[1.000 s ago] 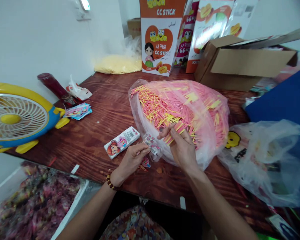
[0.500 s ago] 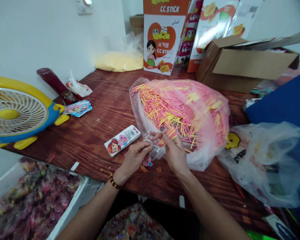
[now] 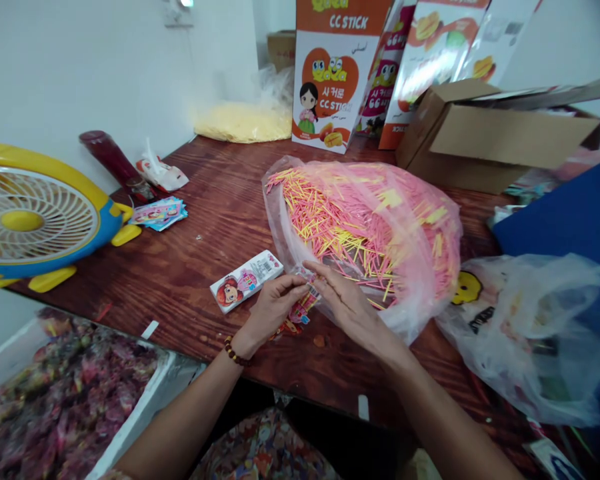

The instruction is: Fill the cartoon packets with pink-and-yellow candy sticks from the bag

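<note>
My left hand (image 3: 273, 307) is closed in a pinch on the edge of a small clear printed packet (image 3: 306, 301). Red and yellow colours show in the packet, which hangs tilted over the table. My right hand (image 3: 347, 303) lies against the packet's other side, its fingers stretched out. Just beyond is a large clear plastic bag (image 3: 275, 200), its mouth spread towards me, full of thin pink and yellow sticks (image 3: 320, 220). A white box with a cartoon girl printed on it (image 3: 247, 280) rests left of my hands. Small printed wrappers (image 3: 291, 327) lie partly hidden under the packet.
A yellow and blue fan (image 3: 45, 220) stands at left, near printed packets (image 3: 160, 213) and a dark red bottle (image 3: 113, 160). Printed cartons (image 3: 330, 80) and an open cardboard box (image 3: 510, 140) line the back. A plastic carrier bag (image 3: 540, 333) sits at right; a filled white bin (image 3: 145, 400) stands lower left.
The bunch of sticks my right hand pinched is no longer between its fingertips. Those fingers have straightened and moved against the packet, which now shows stick-like colours and hangs lower. My left hand keeps its pinch.
</note>
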The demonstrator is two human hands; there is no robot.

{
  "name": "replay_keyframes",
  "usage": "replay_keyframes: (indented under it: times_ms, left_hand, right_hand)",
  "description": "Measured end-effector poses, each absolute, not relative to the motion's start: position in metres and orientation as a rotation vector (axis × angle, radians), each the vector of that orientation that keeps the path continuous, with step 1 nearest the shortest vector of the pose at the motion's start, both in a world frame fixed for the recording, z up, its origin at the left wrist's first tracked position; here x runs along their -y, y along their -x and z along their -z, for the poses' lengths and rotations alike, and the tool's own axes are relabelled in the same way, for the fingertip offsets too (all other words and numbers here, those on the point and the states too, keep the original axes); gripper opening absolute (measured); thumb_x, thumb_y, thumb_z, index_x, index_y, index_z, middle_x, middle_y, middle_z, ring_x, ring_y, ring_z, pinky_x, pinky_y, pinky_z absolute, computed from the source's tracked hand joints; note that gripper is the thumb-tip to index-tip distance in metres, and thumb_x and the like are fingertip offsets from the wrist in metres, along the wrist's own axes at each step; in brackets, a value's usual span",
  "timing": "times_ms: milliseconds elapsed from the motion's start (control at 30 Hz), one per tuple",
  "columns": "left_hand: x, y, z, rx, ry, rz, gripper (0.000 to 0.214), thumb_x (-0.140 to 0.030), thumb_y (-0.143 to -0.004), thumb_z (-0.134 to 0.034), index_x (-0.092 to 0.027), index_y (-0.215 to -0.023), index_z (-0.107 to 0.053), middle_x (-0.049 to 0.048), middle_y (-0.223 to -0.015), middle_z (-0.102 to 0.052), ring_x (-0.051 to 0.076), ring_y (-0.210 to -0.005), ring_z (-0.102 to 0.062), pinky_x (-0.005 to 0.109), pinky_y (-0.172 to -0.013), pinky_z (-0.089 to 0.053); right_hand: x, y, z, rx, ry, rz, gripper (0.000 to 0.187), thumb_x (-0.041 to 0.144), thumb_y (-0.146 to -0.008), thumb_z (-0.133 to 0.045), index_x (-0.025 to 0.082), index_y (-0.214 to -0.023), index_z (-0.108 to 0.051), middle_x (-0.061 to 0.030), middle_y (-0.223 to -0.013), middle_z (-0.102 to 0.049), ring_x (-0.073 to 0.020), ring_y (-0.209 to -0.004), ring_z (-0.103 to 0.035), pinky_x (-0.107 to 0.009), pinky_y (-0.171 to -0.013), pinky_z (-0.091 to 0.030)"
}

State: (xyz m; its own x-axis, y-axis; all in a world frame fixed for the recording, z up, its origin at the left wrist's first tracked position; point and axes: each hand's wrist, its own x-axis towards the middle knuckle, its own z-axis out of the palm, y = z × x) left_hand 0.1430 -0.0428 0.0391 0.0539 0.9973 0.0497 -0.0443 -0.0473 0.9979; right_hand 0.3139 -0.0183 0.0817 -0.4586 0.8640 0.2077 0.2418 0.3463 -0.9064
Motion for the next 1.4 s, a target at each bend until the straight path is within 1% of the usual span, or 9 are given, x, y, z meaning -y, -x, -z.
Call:
replay_keyframes:
  times_ms: [167, 267, 567, 733, 800, 967, 1133, 1267, 1400]
  left_hand:
    - [0.042, -0.143, -0.041, -1.132, -1.197, -1.285, 0.024, -0.039, -0.081, -0.071, -0.015, -0.084, -0.072, 0.0011, -0.076, -0.066, 0.012, -0.068, -0.057, 0.023, -0.067, -0.047]
    - [0.041, -0.144, -0.043, -1.136, -1.173, -1.365, 0.023, -0.038, -0.081, -0.071, -0.016, -0.085, -0.072, 0.0022, -0.079, -0.068, 0.013, -0.071, -0.059, 0.024, -0.070, -0.049]
    - [0.041, -0.135, -0.048, -1.126, -1.269, -1.350, 0.021, -0.035, -0.086, -0.065, -0.016, -0.087, -0.075, 0.0045, -0.086, -0.073, 0.017, -0.079, -0.064, 0.028, -0.078, -0.051]
    - [0.044, -0.140, -0.049, -1.158, -1.368, -1.488, 0.017, -0.028, -0.089, -0.064, -0.019, -0.094, -0.078, 0.0066, -0.099, -0.075, 0.020, -0.094, -0.067, 0.031, -0.088, -0.051]
    - [0.046, -0.142, -0.051, -1.170, -1.379, -1.514, 0.016, -0.026, -0.088, -0.064, -0.020, -0.093, -0.078, 0.0073, -0.101, -0.075, 0.020, -0.096, -0.067, 0.032, -0.090, -0.051]
    - [0.048, -0.144, -0.056, -1.214, -1.321, -1.555, 0.015, -0.025, -0.086, -0.065, -0.019, -0.087, -0.078, 0.0065, -0.095, -0.075, 0.019, -0.091, -0.067, 0.030, -0.085, -0.052]
    - [0.046, -0.138, -0.047, -1.182, -1.116, -1.452, 0.021, -0.035, -0.085, -0.068, -0.017, -0.090, -0.078, 0.0062, -0.091, -0.076, 0.019, -0.084, -0.067, 0.030, -0.079, -0.053]
    - [0.043, -0.129, -0.041, -1.003, -0.975, -1.200, 0.028, -0.037, -0.078, -0.076, -0.017, -0.097, -0.077, 0.0055, -0.092, -0.076, 0.017, -0.078, -0.067, 0.029, -0.074, -0.054]
    - [0.043, -0.125, -0.043, -0.973, -0.960, -1.057, 0.025, -0.032, -0.070, -0.082, -0.014, -0.086, -0.074, 0.0026, -0.082, -0.072, 0.012, -0.069, -0.062, 0.024, -0.067, -0.050]
  right_hand:
    - [0.013, -0.323, -0.081, 1.822, 0.936, -1.080, 0.025, 0.032, -0.096, -0.055, 0.027, -0.113, -0.072, -0.0032, -0.114, -0.074, -0.0201, -0.106, -0.068, -0.038, -0.097, -0.050]
    - [0.015, -0.322, -0.076, 1.694, 0.961, -1.074, 0.026, 0.032, -0.093, -0.060, 0.028, -0.117, -0.070, -0.0029, -0.114, -0.074, -0.0194, -0.103, -0.068, -0.036, -0.092, -0.052]
    - [0.012, -0.326, -0.072, 1.795, 1.029, -0.948, 0.014, 0.034, -0.089, -0.065, 0.024, -0.090, -0.075, -0.0006, -0.080, -0.073, -0.0178, -0.073, -0.065, -0.031, -0.070, -0.050]
    - [0.013, -0.321, -0.086, 2.007, 0.926, -0.781, 0.012, 0.032, -0.089, -0.065, 0.026, -0.086, -0.074, -0.0021, -0.085, -0.073, -0.0186, -0.078, -0.065, -0.031, -0.074, -0.049]
    - [0.010, -0.321, -0.089, 1.987, 0.963, -0.772, 0.014, 0.033, -0.089, -0.065, 0.025, -0.080, -0.073, -0.0010, -0.077, -0.071, -0.0174, -0.072, -0.063, -0.030, -0.069, -0.047]
    - [-0.003, -0.323, -0.086, 1.868, 1.001, -1.052, 0.017, 0.036, -0.085, -0.068, 0.022, -0.077, -0.072, 0.0005, -0.072, -0.068, -0.0154, -0.068, -0.061, -0.028, -0.066, -0.047]
    - [-0.006, -0.318, -0.084, 1.594, 0.993, -1.352, 0.023, 0.042, -0.080, -0.072, 0.020, -0.075, -0.069, 0.0017, -0.067, -0.066, -0.0145, -0.062, -0.062, -0.028, -0.059, -0.052]
    - [-0.007, -0.313, -0.078, 1.504, 0.970, -1.408, 0.025, 0.042, -0.076, -0.076, 0.019, -0.072, -0.068, 0.0028, -0.064, -0.063, -0.0128, -0.057, -0.061, -0.026, -0.057, -0.052]
    - [-0.007, -0.309, -0.070, 1.416, 0.987, -1.418, 0.025, 0.042, -0.075, -0.077, 0.019, -0.071, -0.066, 0.0030, -0.065, -0.063, -0.0136, -0.058, -0.063, -0.026, -0.056, -0.050]
